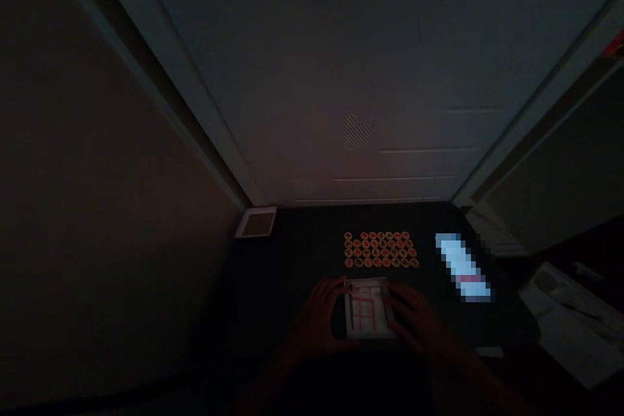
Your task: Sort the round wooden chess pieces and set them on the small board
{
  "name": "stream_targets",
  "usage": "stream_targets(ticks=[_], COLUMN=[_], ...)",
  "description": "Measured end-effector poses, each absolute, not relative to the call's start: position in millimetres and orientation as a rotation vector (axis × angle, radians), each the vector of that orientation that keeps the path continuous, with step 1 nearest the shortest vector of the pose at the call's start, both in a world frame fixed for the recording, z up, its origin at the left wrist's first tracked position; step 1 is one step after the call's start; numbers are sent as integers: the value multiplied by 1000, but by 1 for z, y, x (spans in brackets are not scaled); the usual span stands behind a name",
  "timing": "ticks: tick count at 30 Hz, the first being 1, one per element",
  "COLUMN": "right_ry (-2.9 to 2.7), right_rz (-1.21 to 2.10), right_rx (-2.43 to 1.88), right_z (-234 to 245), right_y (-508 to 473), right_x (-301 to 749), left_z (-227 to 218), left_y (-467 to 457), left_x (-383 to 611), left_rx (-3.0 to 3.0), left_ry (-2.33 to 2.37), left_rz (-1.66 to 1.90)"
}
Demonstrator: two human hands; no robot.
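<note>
Between my hands is a small, shallow white box (363, 312) with pink or red lines in a grid on its face. My left hand (319, 312) grips its left side, fingers at the upper left corner and thumb by the lower edge. Along the right side, the fingers of my right hand (414, 315) press against the box. Just beyond it, several round, light-coloured game pieces (381, 249) with red and dark marks lie in rows on the dark tabletop (292, 253). The dim light hides the finer marks.
A white-framed tray or lid (258, 222) lies at the table's back left corner. On the right glows a bright, pixelated rectangle (463, 270). Papers (575, 325) lie beyond the right edge. A pale panel (312, 78) with a heart pattern rises behind the table.
</note>
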State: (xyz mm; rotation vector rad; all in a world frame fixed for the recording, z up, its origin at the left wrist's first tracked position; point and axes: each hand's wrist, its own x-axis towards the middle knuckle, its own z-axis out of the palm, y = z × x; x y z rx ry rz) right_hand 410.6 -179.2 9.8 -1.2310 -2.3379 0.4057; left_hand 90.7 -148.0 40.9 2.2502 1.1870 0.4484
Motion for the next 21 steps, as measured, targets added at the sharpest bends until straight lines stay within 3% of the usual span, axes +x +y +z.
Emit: stream_targets(ticks=[13, 21], right_ry=[-2254, -2083], right_rz=[385, 501], right_rx=[-1267, -1298], right_z=[5, 7], right_y=[-180, -178], right_x=[413, 414], left_z=[40, 36], left_y=[-148, -128], left_x=[89, 93], left_rx=[2222, 2075], left_ry=[1161, 1233], left_rz=[530, 783])
